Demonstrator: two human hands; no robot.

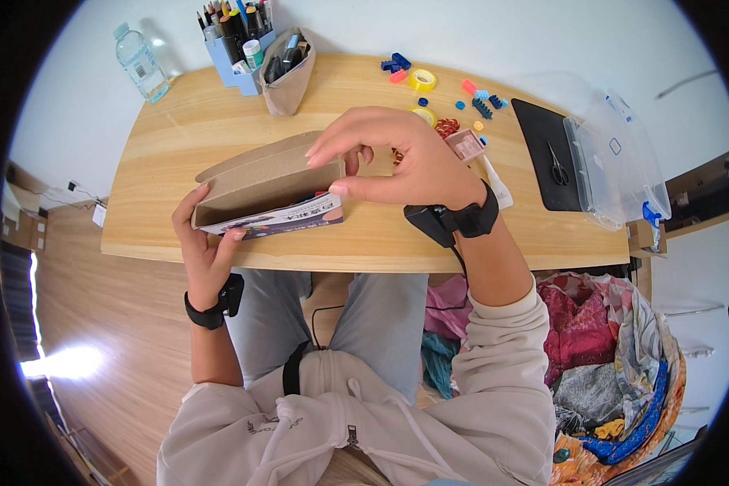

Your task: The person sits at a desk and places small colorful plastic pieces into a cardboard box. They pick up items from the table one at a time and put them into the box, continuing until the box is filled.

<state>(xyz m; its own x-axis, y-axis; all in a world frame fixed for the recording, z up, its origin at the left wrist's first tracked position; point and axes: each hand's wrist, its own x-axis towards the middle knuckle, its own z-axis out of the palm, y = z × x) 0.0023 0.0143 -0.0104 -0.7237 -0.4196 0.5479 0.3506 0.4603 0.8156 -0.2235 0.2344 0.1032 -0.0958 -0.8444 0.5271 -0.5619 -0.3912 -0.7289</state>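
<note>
My left hand (201, 246) grips the left end of a cardboard box (264, 173), its thumb on the printed front and its fingers behind the end. The box is tilted on the table with its long top side open and a lid flap raised at the back. Its front panel bears writing. Inside, at the right end, a bit of dark blue and red shows; the rest of the inside is in shadow. Over that right end hovers my right hand (395, 155), fingers curved and apart from the thumb, whose tip meets or overlaps the box's front corner.
Beyond my right hand lie toy bricks (482, 108), a yellow tape roll (423, 79) and a small pink box (465, 146). Scissors (557, 165) rest on a black mat (534, 146) beside a clear plastic case (619, 164). A pen holder (225, 61), pouch (288, 85) and bottle (141, 64) stand at the back left.
</note>
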